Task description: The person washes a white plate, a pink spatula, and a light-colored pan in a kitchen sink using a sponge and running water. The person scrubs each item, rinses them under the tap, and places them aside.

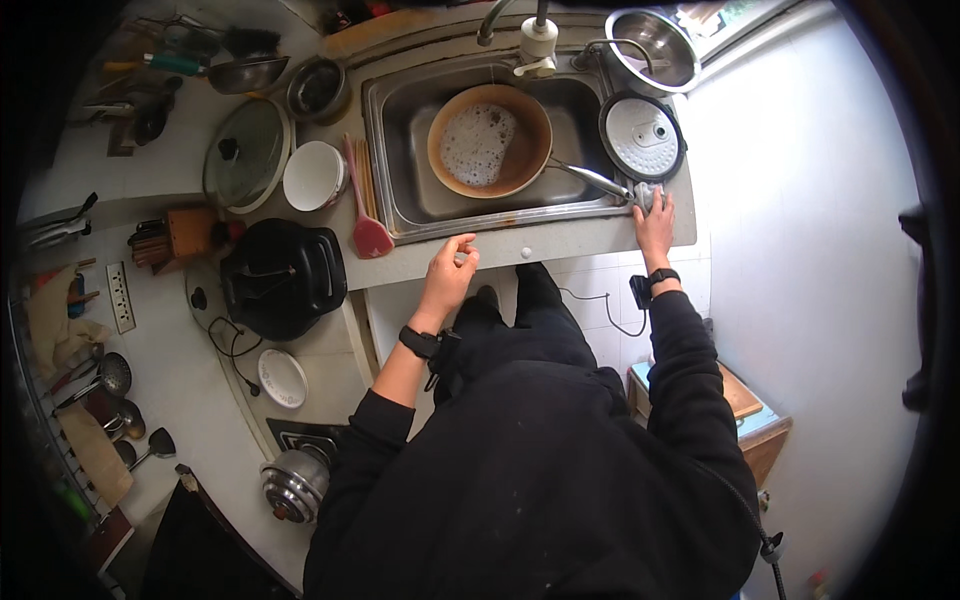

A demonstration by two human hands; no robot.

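In the sink (400,215) sits a brown frying pan (530,150) with foamy water in it. Its metal handle points toward the right rim. My right hand (655,228) is at the right end of the counter, fingers closed over a crumpled grey scrubber (646,193) beside the handle's tip. Over the counter's front edge hovers my left hand (452,270), fingers loosely bent and apart, with nothing visible in it. Nearest to it on the counter lies a pink spatula (372,236), with wooden chopsticks (367,180) alongside.
A faucet (538,45) stands behind the sink. A round lid (643,135) and a steel bowl (672,50) are at the right. Leftward are a white bowl (313,175), a glass lid (245,155), a black appliance (280,280) and a knife block (190,238).
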